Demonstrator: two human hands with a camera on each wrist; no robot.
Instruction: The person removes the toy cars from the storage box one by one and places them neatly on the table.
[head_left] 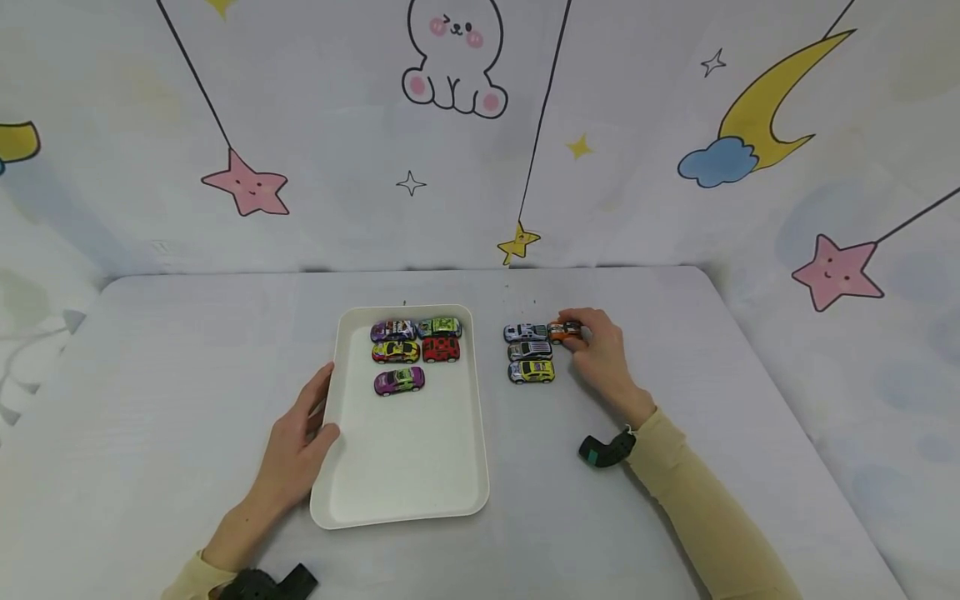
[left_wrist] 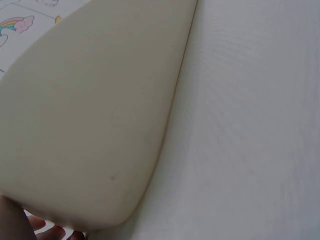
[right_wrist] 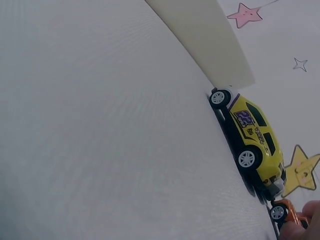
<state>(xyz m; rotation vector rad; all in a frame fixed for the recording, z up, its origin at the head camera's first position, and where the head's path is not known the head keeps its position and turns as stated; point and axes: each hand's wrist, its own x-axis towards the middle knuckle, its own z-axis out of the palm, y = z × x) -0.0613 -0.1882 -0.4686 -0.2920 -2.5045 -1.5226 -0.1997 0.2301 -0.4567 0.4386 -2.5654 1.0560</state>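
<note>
A white tray [head_left: 450,492] lies mid-table with several toy cars in its far half, among them a purple car [head_left: 399,381] and a red car [head_left: 441,349]. My left hand [head_left: 300,442] holds the tray's left rim, thumb over the edge; in the left wrist view the tray's underside [left_wrist: 100,115] fills the frame with fingertips [left_wrist: 50,232] beneath. To the right of the tray stand a white car [head_left: 523,332], a grey car [head_left: 530,350] and a yellow car [head_left: 532,372]. My right hand [head_left: 600,350] pinches an orange car [head_left: 564,331] beside them. The right wrist view shows the yellow car [right_wrist: 252,137] and orange car [right_wrist: 285,212].
The table [head_left: 150,375] is pale grey with a rounded far edge, backed by a wall cloth printed with stars, a moon and a bunny. Bare table surface lies left of the tray and right of my right arm.
</note>
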